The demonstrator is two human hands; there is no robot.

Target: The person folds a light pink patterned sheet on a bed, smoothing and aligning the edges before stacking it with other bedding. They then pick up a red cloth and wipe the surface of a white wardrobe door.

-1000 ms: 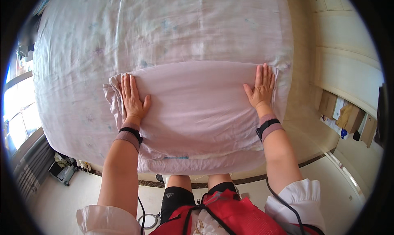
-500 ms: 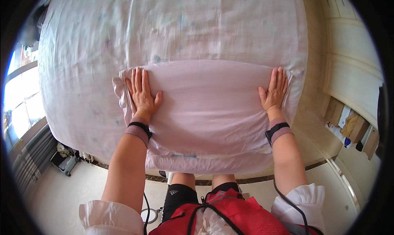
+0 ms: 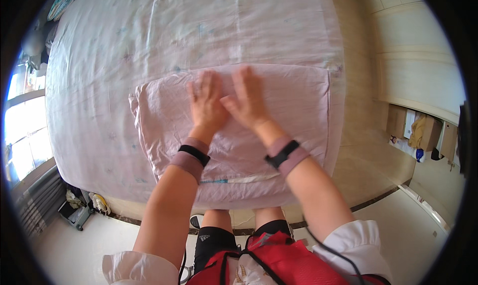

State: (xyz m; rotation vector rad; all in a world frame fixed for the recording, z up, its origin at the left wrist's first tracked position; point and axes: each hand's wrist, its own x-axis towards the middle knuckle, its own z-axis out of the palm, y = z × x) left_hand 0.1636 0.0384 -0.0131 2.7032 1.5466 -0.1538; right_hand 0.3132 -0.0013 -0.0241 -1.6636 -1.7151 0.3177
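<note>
A pale pink pillowcase [image 3: 298, 111] lies flat across the near part of the bed, creased, with a gathered left edge and a white strip showing along its near edge. My left hand [image 3: 206, 101] rests palm down on its middle, fingers stretched toward the far edge. Close beside it, my right hand [image 3: 250, 98] is flat too, its thumb reaching toward the left hand. The fingertips of both are blurred by motion. Neither hand grips anything. Whether something thin lies inside the pillowcase, I cannot tell.
A pale, faintly patterned sheet [image 3: 109, 86] covers the bed. At right stands a cream cabinet [image 3: 418, 76], with an open shelf [image 3: 425, 130] holding boxes and cloth. On the floor at left is a small grey cart [image 3: 74, 213], below a bright window [image 3: 30, 130].
Both hands have slid inward from the pillowcase's two sides to its middle. The pillowcase, bulging before, is now flatter and more wrinkled. The view has shifted slightly.
</note>
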